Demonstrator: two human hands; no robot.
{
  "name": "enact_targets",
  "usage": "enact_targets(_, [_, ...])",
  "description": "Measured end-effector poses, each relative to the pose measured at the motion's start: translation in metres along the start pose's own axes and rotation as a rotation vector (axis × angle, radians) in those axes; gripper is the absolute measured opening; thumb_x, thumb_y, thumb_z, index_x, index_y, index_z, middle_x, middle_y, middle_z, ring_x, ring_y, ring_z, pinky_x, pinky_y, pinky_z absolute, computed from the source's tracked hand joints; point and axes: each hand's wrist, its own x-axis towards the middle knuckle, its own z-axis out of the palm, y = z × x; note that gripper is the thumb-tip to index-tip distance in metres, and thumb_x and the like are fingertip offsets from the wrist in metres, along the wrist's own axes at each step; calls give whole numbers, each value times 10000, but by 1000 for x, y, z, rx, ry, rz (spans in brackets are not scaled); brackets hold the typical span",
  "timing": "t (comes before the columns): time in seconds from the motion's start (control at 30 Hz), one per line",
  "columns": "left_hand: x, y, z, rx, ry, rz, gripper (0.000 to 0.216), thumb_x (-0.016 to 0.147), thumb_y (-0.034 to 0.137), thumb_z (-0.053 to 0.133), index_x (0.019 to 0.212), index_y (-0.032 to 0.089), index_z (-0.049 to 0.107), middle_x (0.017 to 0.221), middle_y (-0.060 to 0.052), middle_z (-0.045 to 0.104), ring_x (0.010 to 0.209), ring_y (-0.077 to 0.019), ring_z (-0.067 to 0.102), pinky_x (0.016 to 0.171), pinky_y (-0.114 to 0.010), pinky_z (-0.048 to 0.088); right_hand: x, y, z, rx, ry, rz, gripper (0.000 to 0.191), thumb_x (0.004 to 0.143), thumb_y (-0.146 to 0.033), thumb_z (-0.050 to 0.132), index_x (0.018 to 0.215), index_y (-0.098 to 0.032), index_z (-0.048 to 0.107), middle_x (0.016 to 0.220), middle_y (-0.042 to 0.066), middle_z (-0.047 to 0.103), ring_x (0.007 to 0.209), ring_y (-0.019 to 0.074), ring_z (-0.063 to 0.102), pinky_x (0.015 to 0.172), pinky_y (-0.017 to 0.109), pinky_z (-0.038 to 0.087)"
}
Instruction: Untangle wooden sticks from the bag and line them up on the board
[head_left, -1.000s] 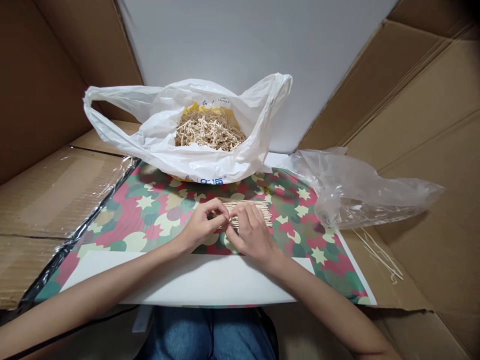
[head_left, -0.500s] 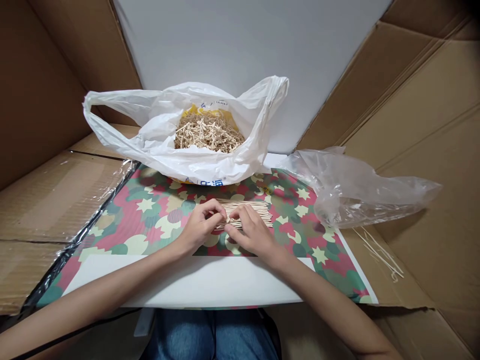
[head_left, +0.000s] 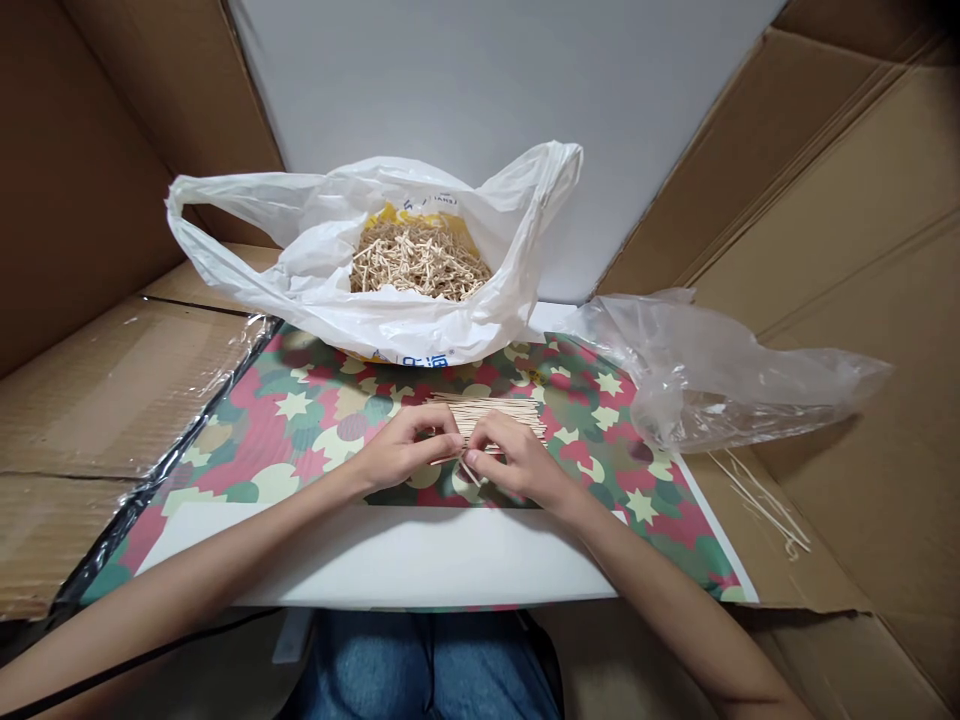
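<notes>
Pinching a flat bundle of wooden sticks (head_left: 499, 414) on the camouflage-print sheet (head_left: 255, 440), the left hand (head_left: 405, 450) and right hand (head_left: 521, 465) hold closed grips; a tangled heap of sticks (head_left: 416, 260) remains in the white plastic bag (head_left: 225, 195).

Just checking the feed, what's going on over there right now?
A person's left hand and right hand meet, fingers pinching at a flat row of thin wooden sticks lying on a camouflage-patterned sheet. Just beyond, a white plastic bag holds a tangled heap of similar sticks.
</notes>
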Motion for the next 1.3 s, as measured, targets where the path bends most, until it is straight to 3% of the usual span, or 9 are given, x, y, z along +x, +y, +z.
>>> enact_targets(0.37, [1, -1, 3, 44, 277, 2, 239, 768, 310, 535, 613, 131, 565, 616, 10, 476, 616, -103, 440, 601, -222, 345, 0, 2, -2, 0, 139, 9, 174, 811, -218, 442, 640, -197, 421, 645, -12, 491, 674, 139, 467, 661, 271, 375])
enact_targets(0.6, [0, 4, 5, 158, 264, 21, 247, 782, 318, 526, 618, 136, 560, 630, -1, 521, 641, -115, 473, 618, -221, 362, 5, -2, -11, -87, -63, 72, 208, 920, -338, 318, 875, -211, 476, 853, 13, 553, 823, 156, 504, 742, 292, 389])
enact_targets(0.77, [-1, 0, 8, 122, 187, 56, 249, 802, 306, 506, 636, 130, 560, 645, -1, 525, 649, -110, 477, 628, -217, 370, 5, 0, 5, -393, -101, -60, 276, 917, -314, 303, 757, -184, 486, 735, 43, 548, 740, 179, 467, 700, 312, 371])
enact_targets(0.87, [-1, -1, 8, 113, 194, 57, 240, 807, 290, 507, 641, 126, 561, 646, 0, 520, 646, -106, 475, 625, -216, 367, 4, 0, 9, -441, -89, -63, 299, 913, -259, 273, 712, -180, 479, 687, 42, 538, 698, 175, 443, 670, 308, 363])
enact_targets(1.03, [0, -1, 6, 123, 250, 45, 233, 806, 281, 514, 640, 124, 558, 643, 2, 516, 640, -106, 470, 618, -220, 358, 3, -5, 1, -332, -127, -43, 320, 917, -236, 251, 696, -178, 475, 712, 38, 552, 723, 169, 447, 729, 314, 365])
enact_targets(1.2, [-1, -1, 6, 70, 213, 24, 226, 816, 288, 500, 664, 128, 550, 645, 12, 499, 639, -103, 455, 609, -219, 347, 2, -2, -14, 11, -210, 102, 303, 932, -352, 286, 789, -187, 495, 776, 4, 553, 754, 136, 503, 711, 264, 385])
enact_targets(1.3, [-1, -2, 6, 13, 155, 7, 236, 818, 299, 496, 662, 126, 536, 646, 15, 482, 633, -99, 442, 594, -217, 338, 1, 2, -17, 118, -296, 90, 282, 917, -352, 339, 803, -181, 533, 765, -7, 573, 706, 123, 511, 673, 245, 384])
